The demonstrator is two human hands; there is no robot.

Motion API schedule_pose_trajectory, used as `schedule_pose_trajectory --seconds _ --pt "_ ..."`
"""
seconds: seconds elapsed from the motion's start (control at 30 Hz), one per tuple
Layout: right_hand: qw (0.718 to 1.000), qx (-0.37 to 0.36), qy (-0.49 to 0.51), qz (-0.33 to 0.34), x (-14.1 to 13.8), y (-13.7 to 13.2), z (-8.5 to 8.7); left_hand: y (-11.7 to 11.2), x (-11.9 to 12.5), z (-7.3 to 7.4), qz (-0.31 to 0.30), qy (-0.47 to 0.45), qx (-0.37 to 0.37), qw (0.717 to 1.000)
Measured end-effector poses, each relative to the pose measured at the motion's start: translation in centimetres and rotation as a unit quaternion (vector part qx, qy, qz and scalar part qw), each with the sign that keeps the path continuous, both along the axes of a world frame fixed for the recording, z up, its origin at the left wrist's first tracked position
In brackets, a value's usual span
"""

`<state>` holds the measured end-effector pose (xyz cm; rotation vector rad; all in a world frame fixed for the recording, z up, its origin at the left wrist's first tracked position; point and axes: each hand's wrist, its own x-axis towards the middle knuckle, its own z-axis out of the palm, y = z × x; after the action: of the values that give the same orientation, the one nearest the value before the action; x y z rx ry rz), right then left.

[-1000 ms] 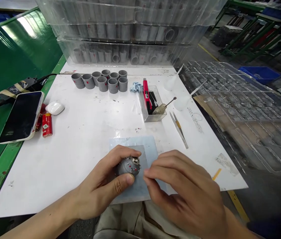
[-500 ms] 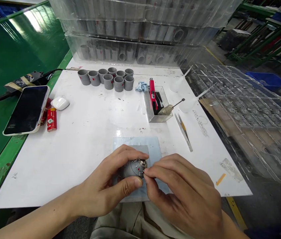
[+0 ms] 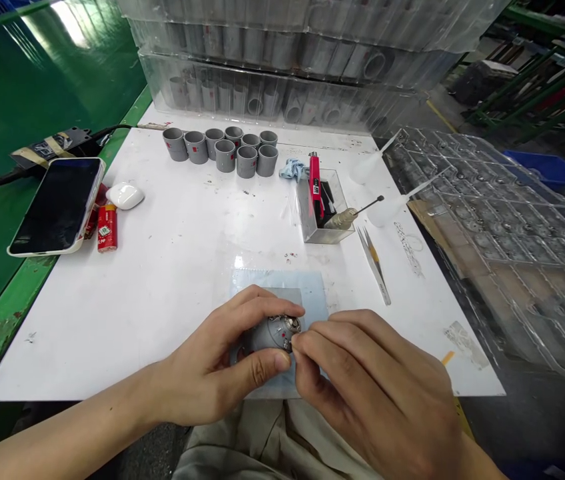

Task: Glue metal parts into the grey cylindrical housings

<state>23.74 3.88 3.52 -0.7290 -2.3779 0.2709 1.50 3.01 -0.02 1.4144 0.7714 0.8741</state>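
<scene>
My left hand (image 3: 217,363) is wrapped round a small grey cylindrical part (image 3: 267,335) with metal fittings on its end, held over a pale blue mat (image 3: 312,293) at the near edge of the white table (image 3: 177,267). My right hand (image 3: 362,387) is closed in a pinch, its fingertips pressed against the metal end of the part. What the pinch holds, if anything, is too small to see.
Several grey cylinders (image 3: 225,150) stand at the back, before stacked clear trays (image 3: 282,73). A clear box (image 3: 320,210) holds a red tool and a metal-tipped tool. Tweezers (image 3: 375,263) lie right of it. A phone (image 3: 57,203), lighter (image 3: 106,228) and white case (image 3: 125,195) lie left. More clear trays (image 3: 502,227) sit right.
My right fingertips have closed in from just beside the part to touch its metal end. The view has drifted a little, so the table sits higher and more to the right.
</scene>
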Motion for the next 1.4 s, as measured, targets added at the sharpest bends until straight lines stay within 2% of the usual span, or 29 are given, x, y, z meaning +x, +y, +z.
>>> schedule_pose_trajectory --seconds 0.13,0.27,0.33,0.43,0.6,0.7,0.8,0.9,1.0,1.13,1.27,1.33,1.4 --pt "1.000 -0.016 0.015 0.004 0.1 0.0 0.6 -0.1 -0.1 -0.1 0.003 -0.004 -0.016 1.000" --pt "0.990 -0.103 0.095 -0.007 1.0 -0.1 1.7 0.0 -0.2 0.1 -0.009 -0.001 -0.010 1.000" --pt "0.982 -0.119 0.136 -0.046 1.8 0.2 1.6 0.0 -0.3 0.2 -0.012 0.014 -0.022 1.000" --pt "0.973 -0.109 0.151 -0.135 3.3 1.0 0.6 -0.3 -0.4 0.5 -0.014 0.040 -0.074 0.996" --pt "0.925 -0.148 0.197 -0.291 5.6 4.3 -1.0 -1.1 -0.6 0.6 -0.013 0.080 -0.148 0.986" --pt "0.907 -0.180 0.231 -0.303 6.0 7.0 -1.0 -1.1 -0.6 0.4 -0.024 0.075 -0.157 0.985" --pt "0.908 -0.188 0.239 -0.288 5.7 9.7 -1.0 -0.9 -0.7 0.2 -0.046 0.043 -0.148 0.987" --pt "0.927 -0.161 0.210 -0.265 5.1 11.5 -0.9 -0.8 -0.9 -0.1 -0.052 0.018 -0.140 0.989" --pt "0.944 -0.082 0.193 -0.253 4.6 11.9 -0.4 -0.9 -0.9 -0.3 -0.046 -0.009 -0.147 0.988" --pt "0.924 0.040 0.243 -0.293 4.6 11.4 0.2 -1.0 -0.7 -0.3 -0.046 -0.044 -0.168 0.984" --pt "0.940 0.025 0.175 -0.291 5.0 11.5 -0.1 -0.9 -0.5 -0.3 -0.038 -0.052 -0.158 0.985" --pt "0.921 0.074 0.236 -0.302 5.0 11.5 -0.1 -0.9 -0.5 -0.3 -0.032 -0.048 -0.155 0.986" --pt "0.882 0.141 0.325 -0.311 4.8 10.7 0.2 -0.9 -0.5 -0.4 -0.027 -0.043 -0.154 0.987"
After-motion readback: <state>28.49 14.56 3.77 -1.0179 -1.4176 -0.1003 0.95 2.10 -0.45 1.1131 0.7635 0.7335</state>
